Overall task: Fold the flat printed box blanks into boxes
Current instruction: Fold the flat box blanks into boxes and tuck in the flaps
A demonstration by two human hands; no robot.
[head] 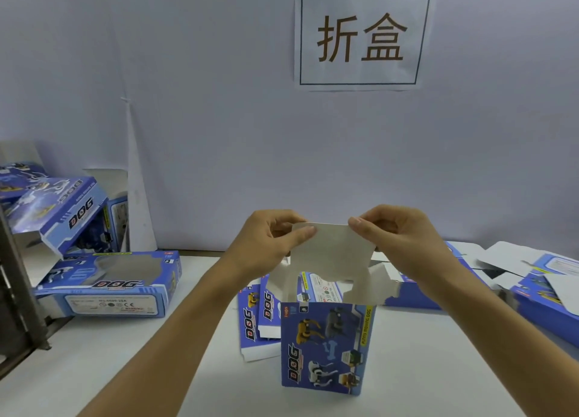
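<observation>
Box (326, 347) upright on the table (438, 354), body formed, top unclosed; left hand (269, 244) and right hand (394, 238) pinch its raised white flap (332, 247). Folded boxes (106, 285) lie left; blanks (257, 316) wait behind.

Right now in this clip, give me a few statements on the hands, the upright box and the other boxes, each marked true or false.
1. Both hands pinch the top flap of the upright blue DOG box. True: the left hand and the right hand each hold an upper corner.
2. The upright box's top is already closed. False: the flap stands raised, and the side flaps are open.
3. Finished boxes are piled at the left of the table. True.
4. The wall sign is blank. False: it bears two large characters.
5. Nothing lies behind the upright box. False: flat printed blanks lie there.
</observation>
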